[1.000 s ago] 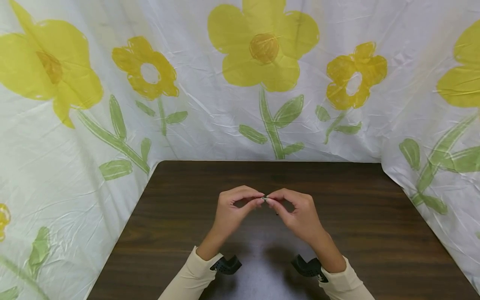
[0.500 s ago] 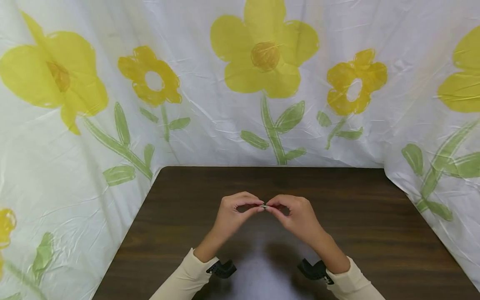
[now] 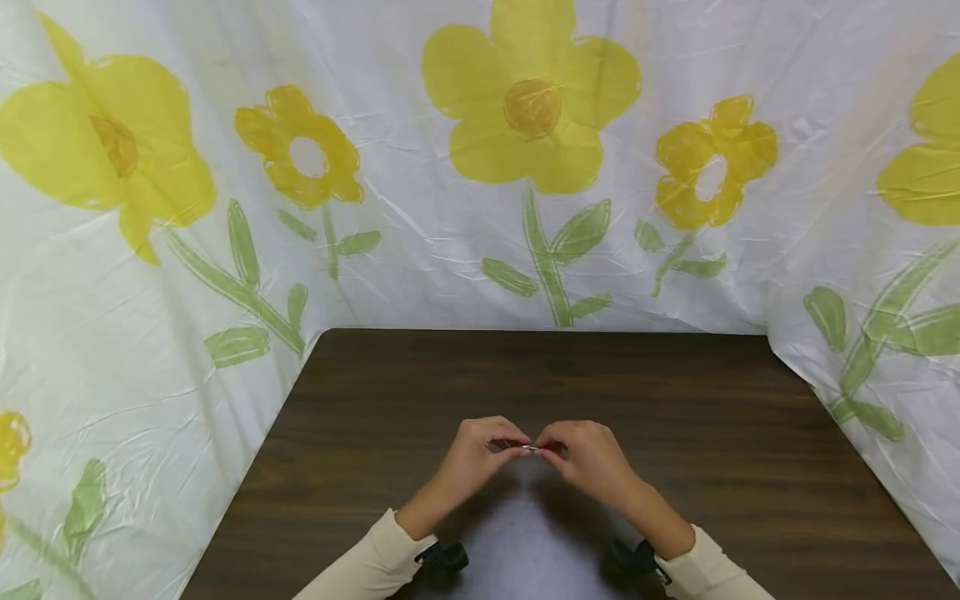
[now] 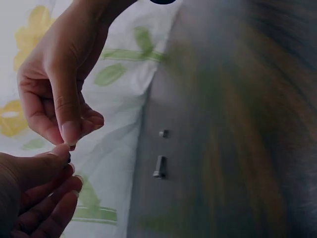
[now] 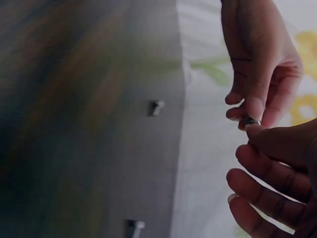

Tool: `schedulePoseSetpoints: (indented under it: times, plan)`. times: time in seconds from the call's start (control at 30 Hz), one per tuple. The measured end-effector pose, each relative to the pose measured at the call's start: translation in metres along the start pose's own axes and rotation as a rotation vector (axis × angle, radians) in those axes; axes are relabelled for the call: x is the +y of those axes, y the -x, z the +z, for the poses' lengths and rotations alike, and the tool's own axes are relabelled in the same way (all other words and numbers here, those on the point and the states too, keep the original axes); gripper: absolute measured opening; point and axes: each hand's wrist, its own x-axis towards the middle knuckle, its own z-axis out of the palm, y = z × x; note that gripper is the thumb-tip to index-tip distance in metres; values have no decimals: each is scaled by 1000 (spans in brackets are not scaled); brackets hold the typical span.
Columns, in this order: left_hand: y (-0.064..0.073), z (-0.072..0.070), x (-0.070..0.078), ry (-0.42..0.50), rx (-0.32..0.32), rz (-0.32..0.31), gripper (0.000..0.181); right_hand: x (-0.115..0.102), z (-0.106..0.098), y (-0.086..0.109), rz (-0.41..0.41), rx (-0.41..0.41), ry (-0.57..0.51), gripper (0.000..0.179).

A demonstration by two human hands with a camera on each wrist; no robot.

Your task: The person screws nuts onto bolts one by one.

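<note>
My left hand and right hand meet fingertip to fingertip above the dark table. Between them is a small silver metal piece, pinched by thumb and finger on both sides. The fingertips cover most of it, so its kind is unclear; in the right wrist view a shiny edge of this metal piece shows. Seen from the left wrist, a bolt and a smaller metal piece lie on the table. The head view does not show these loose parts.
A white cloth with yellow flowers hangs behind the table and at both sides. Black wrist cameras sit at the cream sleeves. The right wrist view also has blurred metal parts, one of them a short piece.
Both hands have come down and closer to the body, still joined at the fingertips around the metal piece. The head view has tilted slightly.
</note>
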Motion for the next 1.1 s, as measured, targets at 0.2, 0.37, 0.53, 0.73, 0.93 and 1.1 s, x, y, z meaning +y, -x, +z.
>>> schedulePoseSetpoints:
  times: [0.2, 0.37, 0.53, 0.73, 0.93, 1.1]
  plan:
    - [9, 10, -9, -54, -78, -43, 9, 9, 16, 10, 53, -93, 25, 14]
    - [16, 16, -15, -132, -130, -93, 9, 13, 28, 15, 63, -128, 39, 14]
    - [20, 22, -21, -221, -162, -86, 9, 17, 37, 19, 85, -151, 60, 16]
    - [22, 28, -31, -197, -184, -70, 9, 23, 46, 24, 120, -203, 59, 16]
    - [24, 30, -37, -151, -198, -93, 8, 26, 51, 26, 119, -216, 48, 16]
    - [24, 32, -39, -158, -210, -94, 10, 25, 51, 26, 143, -227, 50, 17]
